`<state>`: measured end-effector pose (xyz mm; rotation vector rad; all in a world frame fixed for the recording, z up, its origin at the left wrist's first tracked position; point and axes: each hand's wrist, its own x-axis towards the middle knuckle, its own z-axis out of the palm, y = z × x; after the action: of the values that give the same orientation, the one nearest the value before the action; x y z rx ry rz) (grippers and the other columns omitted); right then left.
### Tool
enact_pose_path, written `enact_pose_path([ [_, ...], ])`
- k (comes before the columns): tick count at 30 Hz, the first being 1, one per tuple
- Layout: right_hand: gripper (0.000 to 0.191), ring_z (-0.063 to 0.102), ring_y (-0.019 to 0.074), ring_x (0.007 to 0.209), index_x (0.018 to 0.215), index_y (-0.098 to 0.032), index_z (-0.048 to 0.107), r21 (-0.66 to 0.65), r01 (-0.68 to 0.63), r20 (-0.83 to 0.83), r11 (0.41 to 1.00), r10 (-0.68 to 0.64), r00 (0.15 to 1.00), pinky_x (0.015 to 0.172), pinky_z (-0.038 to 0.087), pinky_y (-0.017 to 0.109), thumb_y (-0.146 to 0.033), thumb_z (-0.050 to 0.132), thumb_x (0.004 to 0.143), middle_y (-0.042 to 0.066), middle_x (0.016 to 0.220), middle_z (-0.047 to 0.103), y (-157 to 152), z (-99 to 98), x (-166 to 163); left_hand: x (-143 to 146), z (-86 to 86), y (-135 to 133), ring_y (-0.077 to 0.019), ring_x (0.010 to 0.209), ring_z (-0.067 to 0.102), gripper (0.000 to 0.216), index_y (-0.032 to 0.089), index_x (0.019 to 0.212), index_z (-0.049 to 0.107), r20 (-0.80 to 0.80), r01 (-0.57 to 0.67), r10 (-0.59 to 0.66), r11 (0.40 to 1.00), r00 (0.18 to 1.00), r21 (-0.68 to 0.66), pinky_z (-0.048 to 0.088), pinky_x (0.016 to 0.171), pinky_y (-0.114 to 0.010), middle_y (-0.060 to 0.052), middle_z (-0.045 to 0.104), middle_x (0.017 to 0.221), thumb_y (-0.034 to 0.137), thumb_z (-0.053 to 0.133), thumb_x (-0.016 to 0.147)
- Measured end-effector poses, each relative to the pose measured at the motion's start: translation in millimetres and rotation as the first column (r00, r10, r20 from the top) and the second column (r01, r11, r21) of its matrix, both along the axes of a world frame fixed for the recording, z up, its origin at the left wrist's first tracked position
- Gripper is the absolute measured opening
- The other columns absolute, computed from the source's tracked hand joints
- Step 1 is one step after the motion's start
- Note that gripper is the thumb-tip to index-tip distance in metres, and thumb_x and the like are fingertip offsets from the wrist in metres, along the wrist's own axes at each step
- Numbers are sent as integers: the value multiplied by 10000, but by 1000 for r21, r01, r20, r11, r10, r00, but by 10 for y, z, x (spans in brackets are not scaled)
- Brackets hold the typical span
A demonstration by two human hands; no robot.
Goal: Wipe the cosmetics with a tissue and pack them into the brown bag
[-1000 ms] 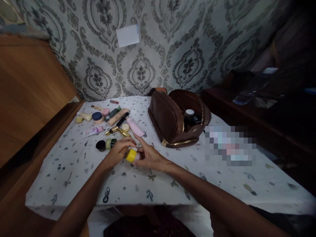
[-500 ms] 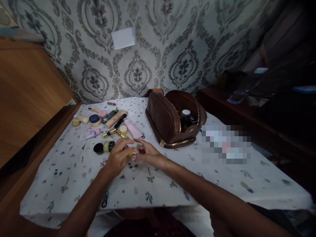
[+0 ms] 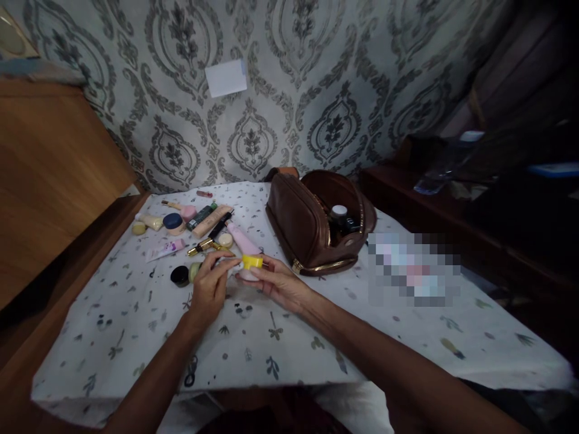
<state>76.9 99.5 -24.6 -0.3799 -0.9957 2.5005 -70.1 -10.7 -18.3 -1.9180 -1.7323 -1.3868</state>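
The head view is looking down at two bare hands over a white table cloth [image 3: 312, 355] with little leaf pictures on it. The right hand [image 3: 284, 283] is holding a small yellow and white pot [image 3: 251, 265]. Its fingers are bending round the pot, with the thumb pressing on the near side. The yellow part is sitting on top and the white part is showing below. The pot is being held above the cloth, near the middle of the table, between the two hands.

The left hand [image 3: 210, 286] is staying close, just beside the pot. Its fingers are curling and partly open, with the tips pointing at the pot. I cannot tell if they are touching it or holding something little.

A pink tube [image 3: 239, 236] is lying just past the hands. A green jar [image 3: 194, 272] is peeking out behind the left hand, and a round black thing [image 3: 180, 276] is lying next to it. A gold tube [image 3: 199, 247] and a round cream-coloured thing [image 3: 225, 240] are lying a bit farther back. A brown bag [image 3: 294, 217] is standing open on the right, and a thing with a white top [image 3: 339, 211] is poking up inside.
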Motion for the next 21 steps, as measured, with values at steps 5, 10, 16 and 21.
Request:
enact_pose_path([
  [5,434,683,119,817,950,-175,710,11,26,17,1000,-26,1000,775,541,229,-248,910,572,7,960,725,-20,-9,-3,15,-5,24,-190,1007,607,299,208,1109,679,60,-44,48,997,997,-67,516,857,-334,-74,612,1085,149,431,954],
  [10,405,652,96,831,928,-178,728,42,103,-23,994,-102,994,797,499,182,-255,906,572,-7,917,726,8,-15,-21,69,-26,12,-245,1173,543,378,200,1320,526,45,22,-14,983,999,-181,467,999,-414,-110,547,1227,313,511,960],
  [16,411,653,101,739,920,-186,689,15,60,9,998,-61,998,672,503,187,-242,902,574,-11,870,720,0,-25,-23,139,-146,42,-288,1263,482,732,233,1446,325,22,-39,45,974,999,-224,435,1047,-458,-131,459,1330,407,699,841],
  [21,520,674,122,741,1090,-212,658,75,43,36,996,-46,998,645,514,199,-257,878,622,5,879,730,-16,-20,-4,130,-127,51,-240,1107,579,526,214,1336,440,28,-31,39,973,999,-227,499,943,-384,-90,568,1175,356,661,880],
])
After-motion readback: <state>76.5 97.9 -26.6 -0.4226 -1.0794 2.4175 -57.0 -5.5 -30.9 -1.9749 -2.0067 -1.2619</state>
